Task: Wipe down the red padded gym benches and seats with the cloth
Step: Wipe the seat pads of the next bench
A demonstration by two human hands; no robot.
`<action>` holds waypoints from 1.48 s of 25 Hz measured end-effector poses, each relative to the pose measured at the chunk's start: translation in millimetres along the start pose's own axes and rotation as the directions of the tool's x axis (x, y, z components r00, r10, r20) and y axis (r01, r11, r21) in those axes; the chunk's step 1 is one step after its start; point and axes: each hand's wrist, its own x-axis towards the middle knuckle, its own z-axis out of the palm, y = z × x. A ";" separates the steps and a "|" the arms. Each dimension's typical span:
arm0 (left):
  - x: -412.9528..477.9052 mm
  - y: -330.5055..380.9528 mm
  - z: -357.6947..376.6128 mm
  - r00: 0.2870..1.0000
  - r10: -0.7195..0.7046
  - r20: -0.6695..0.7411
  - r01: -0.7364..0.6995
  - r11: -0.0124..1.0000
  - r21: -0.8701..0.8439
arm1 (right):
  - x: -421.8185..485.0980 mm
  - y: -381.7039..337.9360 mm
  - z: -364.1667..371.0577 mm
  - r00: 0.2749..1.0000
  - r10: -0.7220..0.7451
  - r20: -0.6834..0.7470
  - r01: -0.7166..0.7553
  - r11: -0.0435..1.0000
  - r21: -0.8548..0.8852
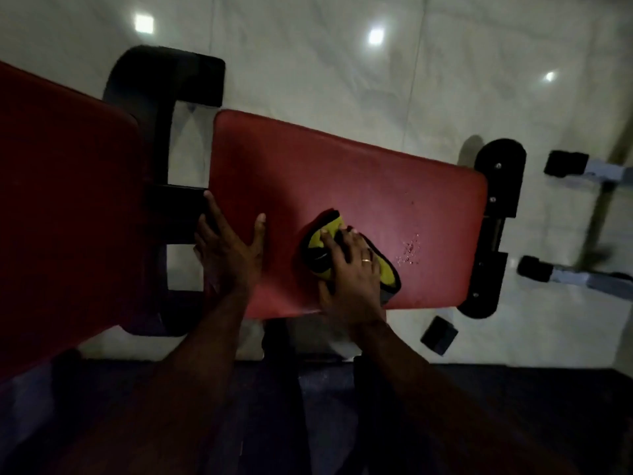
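Note:
A red padded seat point(359, 180) lies across the middle of the view. My right hand point(352, 272) presses a yellow and black cloth point(322, 255) flat on the seat's near edge, a ring on one finger. Small wet droplets point(409, 250) sit on the pad just right of the cloth. My left hand point(227, 250) rests on the seat's left near corner, fingers spread over the edge, thumb on the pad. A larger red backrest pad point(65, 200) fills the left side, separated from the seat by a gap.
The black bench frame point(161, 108) shows in the gap between the pads, and a black end bracket point(496, 214) at the seat's right end. Grey equipment legs with black caps point(565, 162) stand at the far right on the glossy white tile floor point(342, 63). Dark matting lies below.

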 end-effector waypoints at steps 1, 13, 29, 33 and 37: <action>0.1 -1.9 -0.7 1.000 0.009 0.015 -0.009 1.000 -0.014 | -6.4 5.1 1.0 0.996 -0.073 0.041 0.075 0.997 -0.028; 33.4 39.5 -16.9 0.832 0.543 0.115 -0.523 0.836 -0.168 | -82.2 -35.1 59.9 0.961 0.268 -0.069 -0.245 0.939 0.243; 126.6 95.1 15.7 0.559 0.818 0.134 -0.823 0.528 0.210 | 26.4 10.8 0.7 0.897 0.388 -0.212 -0.323 0.903 0.284; 131.2 89.5 15.6 0.544 0.834 0.097 -0.833 0.522 0.184 | 106.5 21.3 -40.5 0.750 0.558 -0.354 -0.410 0.813 0.413; 128.1 93.4 18.8 0.529 0.845 0.080 -0.840 0.507 0.194 | 152.6 8.3 -59.7 0.882 0.330 -0.335 -0.266 0.938 0.223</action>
